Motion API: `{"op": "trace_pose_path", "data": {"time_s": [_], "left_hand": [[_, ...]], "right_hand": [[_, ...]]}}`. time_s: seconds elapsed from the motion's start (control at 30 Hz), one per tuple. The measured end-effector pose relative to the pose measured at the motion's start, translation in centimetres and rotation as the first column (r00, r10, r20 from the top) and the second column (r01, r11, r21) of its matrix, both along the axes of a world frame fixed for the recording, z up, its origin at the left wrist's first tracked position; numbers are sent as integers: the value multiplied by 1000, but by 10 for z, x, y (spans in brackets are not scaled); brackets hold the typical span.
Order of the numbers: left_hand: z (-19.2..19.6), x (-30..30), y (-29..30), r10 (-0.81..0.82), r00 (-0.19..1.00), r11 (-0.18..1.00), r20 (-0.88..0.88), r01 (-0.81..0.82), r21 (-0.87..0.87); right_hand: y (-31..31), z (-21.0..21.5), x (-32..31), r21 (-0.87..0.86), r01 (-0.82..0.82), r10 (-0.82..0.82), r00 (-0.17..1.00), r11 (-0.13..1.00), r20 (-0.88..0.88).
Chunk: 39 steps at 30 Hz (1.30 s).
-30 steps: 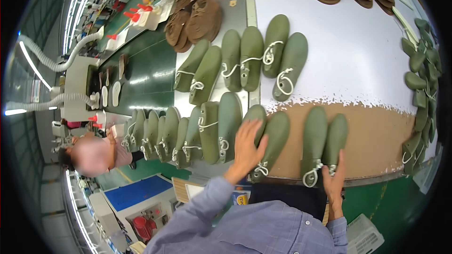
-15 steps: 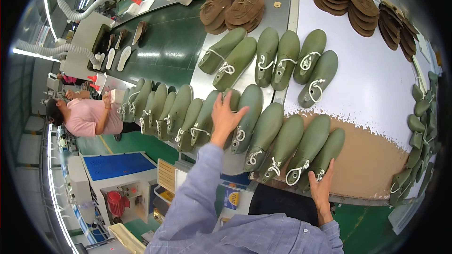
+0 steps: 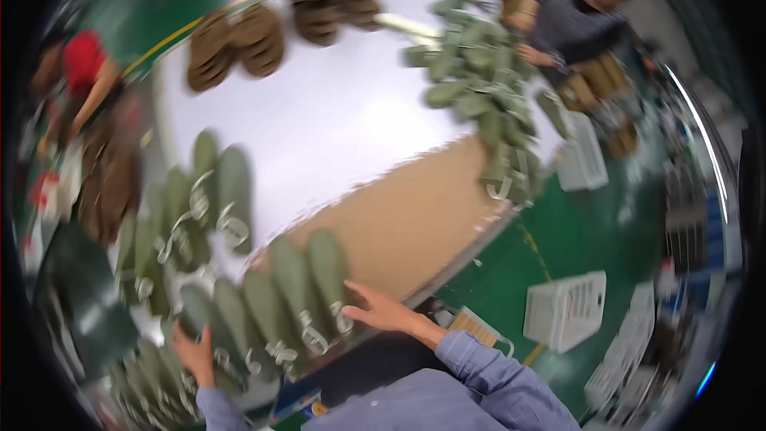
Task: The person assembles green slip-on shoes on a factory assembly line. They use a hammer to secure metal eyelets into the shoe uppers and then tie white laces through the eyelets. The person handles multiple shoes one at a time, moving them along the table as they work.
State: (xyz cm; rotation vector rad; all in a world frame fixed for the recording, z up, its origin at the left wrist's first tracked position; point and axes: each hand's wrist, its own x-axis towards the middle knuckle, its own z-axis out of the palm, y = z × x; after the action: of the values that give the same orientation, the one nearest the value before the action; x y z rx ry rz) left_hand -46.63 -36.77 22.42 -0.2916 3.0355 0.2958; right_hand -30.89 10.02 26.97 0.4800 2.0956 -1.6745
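I am keeping both hands at the near row of green shoe lasts [image 3: 309,271], which is standing slanted along the table's front edge, heels toward me, with white cord loops [image 3: 316,339] hanging at the heels. A second ago the end pair on the right was standing apart from the others; now it is sitting close against its neighbours, so I am judging that the row is being closed up into one rank, leaving the brown patch [image 3: 399,227] of the table beyond it bare. My view has also been swinging toward the table's right side. My right hand [image 3: 384,311] is reaching around the heel of the outermost last with thumb and fingers spread, not clenching it; the blur is hiding how firmly it is touching. My left hand [image 3: 194,351] is hovering or resting among the lasts farther left, thumb well apart from the fingers; I cannot tell whether it is touching one, but it is not visibly gripping anything. Among the containers, a white plastic crate [image 3: 550,315] is standing on the green floor to my right, and a pale bin [image 3: 581,161] is sitting beside the table near a loose heap of lasts [image 3: 479,80]; I cannot make out the contents of either.
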Motion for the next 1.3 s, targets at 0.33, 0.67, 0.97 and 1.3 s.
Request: {"op": "trace_pose_path", "data": {"time_s": [0.33, 0.67, 0.97, 1.3], "left_hand": [[90, 81, 310, -126, 962, 780, -241, 246, 576], [81, 179, 659, -672, 741, 566, 4, 509, 648], [-2, 154, 683, -499, 860, 710, -111, 478, 517], [-42, 197, 672, -566, 824, 661, 32, 430, 615]], "right_hand": [[347, 1, 108, 765, 476, -294, 878, 435, -379], [329, -88, 57, 663, 319, 161, 815, 677, -556], [386, -26, 43, 375, 34, 143, 890, 926, -433], [395, -100, 68, 557, -182, 433, 826, 810, -361]]}}
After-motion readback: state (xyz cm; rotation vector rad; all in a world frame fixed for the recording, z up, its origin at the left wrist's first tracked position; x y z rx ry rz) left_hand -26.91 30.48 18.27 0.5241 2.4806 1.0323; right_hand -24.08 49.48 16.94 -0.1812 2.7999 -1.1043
